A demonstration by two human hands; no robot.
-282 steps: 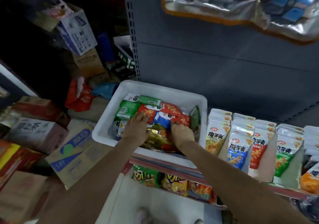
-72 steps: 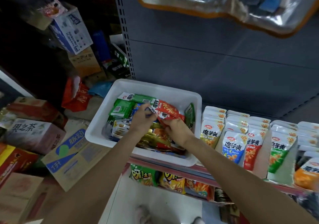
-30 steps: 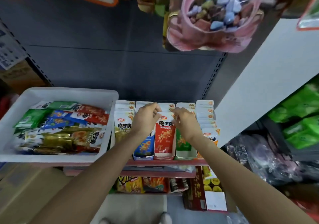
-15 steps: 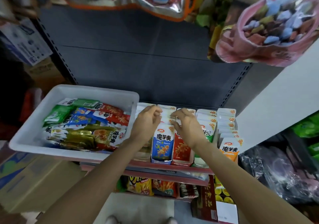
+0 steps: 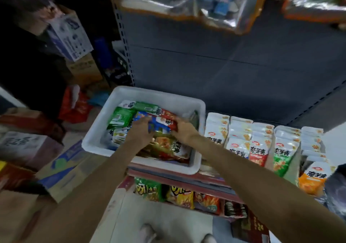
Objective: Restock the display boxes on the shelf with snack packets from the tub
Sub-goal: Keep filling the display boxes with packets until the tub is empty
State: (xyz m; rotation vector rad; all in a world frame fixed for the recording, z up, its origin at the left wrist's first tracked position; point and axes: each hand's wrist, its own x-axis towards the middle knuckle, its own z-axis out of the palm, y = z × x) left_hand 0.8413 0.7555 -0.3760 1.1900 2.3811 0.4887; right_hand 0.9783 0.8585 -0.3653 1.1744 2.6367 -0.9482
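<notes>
The white tub stands on the shelf's left end, full of mixed snack packets. Both my hands are inside it. My left hand curls its fingers over a blue packet in the middle of the pile. My right hand pinches the edge of a red packet beside it. Green packets lie at the tub's far left. The display boxes of white upright packets stand in rows to the right of the tub. The frame is blurred by motion.
Cardboard cartons are stacked on the floor at left. A lower shelf holds chip bags. Foil bags of sweets hang overhead against the grey back panel. My shoes show at the bottom.
Both hands have left the display boxes and moved left into the tub, now on the blue and red packets. My view has swung left with them.
</notes>
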